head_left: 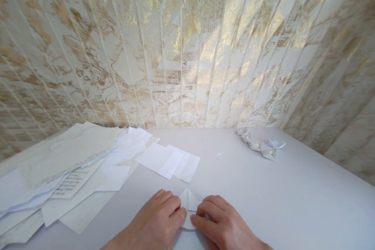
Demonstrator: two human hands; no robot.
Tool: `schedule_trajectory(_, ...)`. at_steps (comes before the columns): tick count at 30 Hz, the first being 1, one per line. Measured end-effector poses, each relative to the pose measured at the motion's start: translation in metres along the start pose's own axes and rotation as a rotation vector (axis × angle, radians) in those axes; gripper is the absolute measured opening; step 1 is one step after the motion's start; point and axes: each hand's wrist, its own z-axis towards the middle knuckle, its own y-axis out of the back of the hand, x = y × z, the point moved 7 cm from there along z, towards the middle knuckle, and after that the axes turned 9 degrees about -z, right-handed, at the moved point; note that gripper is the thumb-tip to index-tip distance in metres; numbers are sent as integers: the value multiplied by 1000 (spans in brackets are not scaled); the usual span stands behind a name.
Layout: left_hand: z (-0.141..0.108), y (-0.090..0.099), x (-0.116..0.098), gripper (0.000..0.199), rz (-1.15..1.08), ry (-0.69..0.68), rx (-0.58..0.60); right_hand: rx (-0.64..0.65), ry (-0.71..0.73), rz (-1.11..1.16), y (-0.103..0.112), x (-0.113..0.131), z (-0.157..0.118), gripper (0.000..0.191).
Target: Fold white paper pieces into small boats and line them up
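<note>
A small white sheet of paper [188, 222] lies on the table between my two hands, its upper corners folded in to a point with a crease down the middle. My left hand [159, 216] grips its left edge, fingers curled and thumb resting on the paper. On the opposite edge, my right hand [219, 218] holds the sheet with thumb and bent fingers pressed together. Both hands cover the side edges of the paper, so those parts are hidden.
A heap of loose papers [84, 144], some printed, spreads over the left of the white table [293, 203]. Two small white sheets [159, 160] lie ahead of my hands. Folded paper pieces [258, 145] sit at the back right. A patterned curtain [181, 47] hangs behind.
</note>
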Motion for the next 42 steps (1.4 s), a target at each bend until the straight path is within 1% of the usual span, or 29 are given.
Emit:
schedule_trajectory(3,-2,-8,4,14,-11,-10,-12,-20,-29,27,0,-4,-3,26)
schedule_trajectory(5,-5,-13,7,17,-45,-81,-74,-30,-47,34,-1,-6,-4,24)
schedule_trajectory(6,-7,-16,11,20,-53,-80,-104,-32,-48,40,-1,-7,-4,23)
schedule_trajectory(9,-12,-22,19,22,-84,-37,-125,-21,-21,88,-3,-6,-5,22)
schedule_trajectory(11,-13,-22,21,22,-103,26,-96,-3,0,129,-4,-4,-5,22)
schedule_trajectory(15,-13,-16,27,21,-182,246,49,49,-35,195,-2,-6,-5,20)
schedule_trajectory(17,-12,-11,32,19,-262,367,88,95,-127,245,-2,-12,-5,19)
schedule_trajectory(19,-10,-7,37,19,-351,475,97,143,-264,292,-3,-20,-5,17)
schedule_trajectory(22,-7,-2,44,17,-400,567,55,202,-453,302,-8,-28,-6,16)
schedule_trajectory(25,-4,-3,48,17,-382,584,28,225,-530,221,-12,-29,-6,16)
schedule_trajectory(32,-3,-9,49,19,-322,565,29,287,-541,47,-20,-29,-3,16)
schedule_trajectory(37,-4,-10,48,19,-283,567,63,316,-571,13,-22,-30,-4,16)
schedule_trajectory(42,-3,-10,46,19,-233,564,79,300,-569,-14,-21,-30,-2,17)
